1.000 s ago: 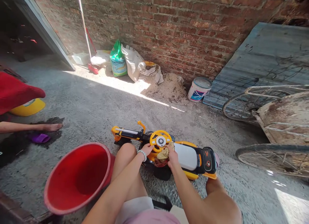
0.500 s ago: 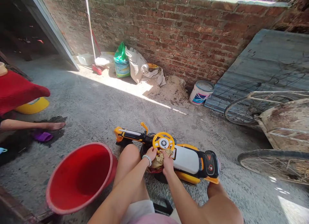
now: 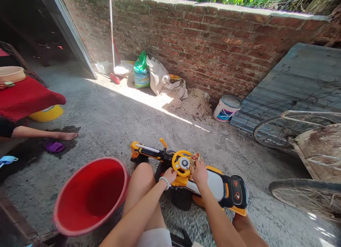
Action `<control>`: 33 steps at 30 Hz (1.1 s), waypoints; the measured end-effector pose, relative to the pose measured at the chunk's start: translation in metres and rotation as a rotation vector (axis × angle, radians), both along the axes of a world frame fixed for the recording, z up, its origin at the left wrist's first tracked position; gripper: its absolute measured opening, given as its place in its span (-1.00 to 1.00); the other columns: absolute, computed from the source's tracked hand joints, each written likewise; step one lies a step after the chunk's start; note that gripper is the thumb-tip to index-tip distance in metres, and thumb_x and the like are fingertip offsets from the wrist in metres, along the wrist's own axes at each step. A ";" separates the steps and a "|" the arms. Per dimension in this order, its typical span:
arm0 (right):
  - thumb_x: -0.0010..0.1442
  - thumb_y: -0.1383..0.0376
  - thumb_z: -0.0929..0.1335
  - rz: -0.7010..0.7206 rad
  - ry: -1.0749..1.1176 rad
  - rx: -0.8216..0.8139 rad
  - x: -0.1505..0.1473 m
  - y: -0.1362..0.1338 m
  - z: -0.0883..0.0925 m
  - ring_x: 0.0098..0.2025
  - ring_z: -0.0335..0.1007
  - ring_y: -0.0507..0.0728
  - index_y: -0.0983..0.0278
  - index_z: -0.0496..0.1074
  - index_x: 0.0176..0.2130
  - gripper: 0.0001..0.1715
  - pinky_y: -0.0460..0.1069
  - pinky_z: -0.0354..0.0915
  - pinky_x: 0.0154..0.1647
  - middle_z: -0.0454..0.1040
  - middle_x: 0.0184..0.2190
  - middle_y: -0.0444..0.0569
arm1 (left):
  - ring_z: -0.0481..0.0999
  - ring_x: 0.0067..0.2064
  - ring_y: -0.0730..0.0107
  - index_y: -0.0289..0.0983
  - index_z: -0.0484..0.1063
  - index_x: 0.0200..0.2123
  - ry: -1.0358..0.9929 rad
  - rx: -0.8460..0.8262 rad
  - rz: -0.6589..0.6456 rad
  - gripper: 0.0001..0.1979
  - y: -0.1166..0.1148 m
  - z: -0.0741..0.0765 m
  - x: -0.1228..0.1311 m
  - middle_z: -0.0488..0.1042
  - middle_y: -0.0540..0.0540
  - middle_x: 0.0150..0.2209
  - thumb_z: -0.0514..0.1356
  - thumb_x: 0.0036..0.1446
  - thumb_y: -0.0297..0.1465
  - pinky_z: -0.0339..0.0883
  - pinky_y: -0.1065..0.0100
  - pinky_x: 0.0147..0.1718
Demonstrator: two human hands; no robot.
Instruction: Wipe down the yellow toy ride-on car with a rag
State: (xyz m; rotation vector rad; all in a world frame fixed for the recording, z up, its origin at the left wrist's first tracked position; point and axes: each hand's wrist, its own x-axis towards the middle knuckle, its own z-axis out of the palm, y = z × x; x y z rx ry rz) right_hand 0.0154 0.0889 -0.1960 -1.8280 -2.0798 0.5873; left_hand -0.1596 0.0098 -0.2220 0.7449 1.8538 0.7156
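My left hand rests half open with a bead bracelet at the wrist, its fingers against the yellow steering wheel at the wheel's lower rim. I cannot tell whether it is gripping or only touching. My right hand is closed around a crumpled tan rag, pressing it against the wheel's right side. The yellow and black toy ride-on car sits tilted on the concrete floor, just beyond my left knee, with its white seat beside my right hand.

A red plastic tub lies tipped on its side, its mouth facing up, close by my left knee. Farther left, another person's bare leg stretches out near a purple slipper. Behind it, a red cloth sits above a yellow basin.

Along the brick wall are a broom, a bucket with a green bag, a sand pile and a white paint bucket. A rusty wheelbarrow stands at the right, before a leaning corrugated metal sheet.
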 end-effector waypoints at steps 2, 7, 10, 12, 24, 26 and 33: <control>0.32 0.23 0.28 0.121 -0.048 0.113 -0.016 0.002 0.015 0.15 0.39 0.34 0.37 0.42 0.17 -0.51 0.14 0.28 0.18 0.47 0.09 0.28 | 0.56 0.17 0.17 -0.36 0.49 0.04 0.129 -0.028 0.084 -0.73 -0.003 0.005 -0.020 0.58 -0.31 0.11 0.18 0.29 -0.46 0.35 0.30 0.18; 0.42 0.09 0.25 0.323 0.046 0.113 -0.104 0.003 0.047 0.11 0.41 0.25 0.29 0.33 0.29 -0.43 0.06 0.34 0.07 0.44 0.13 0.19 | 0.27 0.43 0.12 -0.33 0.22 0.37 0.517 0.020 0.142 -0.41 -0.005 0.027 -0.090 0.28 -0.36 0.38 0.14 0.28 -0.47 0.16 0.14 0.38; 0.40 0.12 0.28 0.476 -0.051 -0.018 -0.155 0.000 0.056 0.06 0.44 0.20 0.20 0.40 0.23 -0.52 0.02 0.34 0.01 0.40 0.19 0.13 | -0.03 0.54 0.05 -0.27 0.25 0.39 0.700 0.019 -0.093 -0.37 0.000 0.038 -0.119 0.07 -0.28 0.50 0.12 0.24 -0.52 0.01 -0.01 0.45; 0.38 0.18 0.29 0.519 -0.166 -0.103 -0.174 0.001 0.059 -0.01 0.49 0.18 0.20 0.47 0.12 -0.61 0.01 0.34 -0.05 0.42 0.17 0.11 | -0.11 0.56 0.02 -0.21 0.31 0.36 0.758 -0.020 -0.268 -0.36 0.003 0.040 -0.130 0.01 -0.19 0.53 0.12 0.20 -0.55 -0.07 -0.14 0.46; 0.39 0.14 0.24 0.280 -0.165 -0.282 -0.187 0.027 0.056 0.06 0.55 0.23 0.23 0.55 0.04 -0.58 -0.01 0.34 -0.06 0.62 0.03 0.10 | -0.19 0.57 0.14 -0.03 0.07 0.50 0.753 -0.112 -0.435 -0.18 0.002 0.042 -0.134 -0.17 -0.08 0.57 0.12 0.20 -0.54 -0.01 -0.19 0.42; 0.43 0.09 0.21 0.250 -0.147 -0.271 -0.182 0.014 0.052 0.06 0.55 0.22 0.28 0.53 0.06 -0.53 -0.02 0.34 -0.04 0.62 0.02 0.15 | -0.21 0.57 0.14 -0.02 0.06 0.50 0.744 -0.109 -0.433 -0.17 0.002 0.042 -0.134 -0.20 -0.07 0.58 0.13 0.19 -0.55 0.00 -0.18 0.42; 0.28 0.26 0.32 0.425 -0.197 -0.270 -0.137 -0.057 0.019 -0.02 0.56 0.22 0.27 0.53 -0.05 -0.71 -0.02 0.32 -0.10 0.60 -0.05 0.13 | -0.22 0.57 0.13 -0.10 0.08 0.50 0.712 -0.069 -0.390 -0.17 0.001 0.043 -0.130 -0.15 -0.19 0.57 0.15 0.18 -0.56 0.06 -0.07 0.41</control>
